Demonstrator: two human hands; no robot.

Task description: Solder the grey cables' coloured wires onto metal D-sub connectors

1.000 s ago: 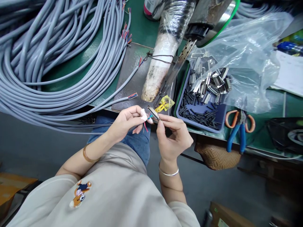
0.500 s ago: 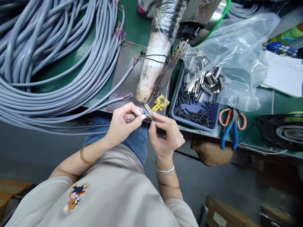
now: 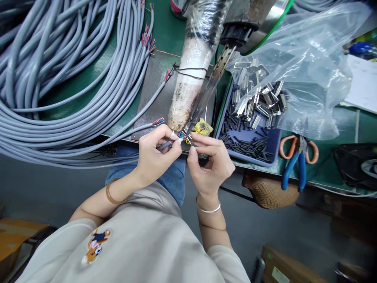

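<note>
My left hand (image 3: pixel 157 153) is closed in a pinch on a grey cable (image 3: pixel 165 145), whose thin coloured wires show at the fingertips. Opposite it, my right hand (image 3: pixel 212 157) pinches the end of a small metal multi-pin connector (image 3: pixel 185 130), mostly hidden between the fingers. The wires meet the connector's pins. Over that spot reaches the dark tip of a soldering iron (image 3: pixel 216 72), fixed above the table with its tip pointing down. A yellow sponge-like pad (image 3: pixel 204 127) lies just behind my right fingers.
Many grey cables (image 3: pixel 118 98) cover the left side. A plastic-wrapped white tube (image 3: pixel 184 90) comes down beside the iron. To the right are a blue tray (image 3: pixel 272 145) of connectors and black sleeves, a clear bag (image 3: pixel 318 86) and blue-and-orange pliers (image 3: pixel 299 161).
The connector and both hands have shifted slightly, bringing the connector under the iron's tip. It shows less between my fingers now. The view has moved a little to the left.
</note>
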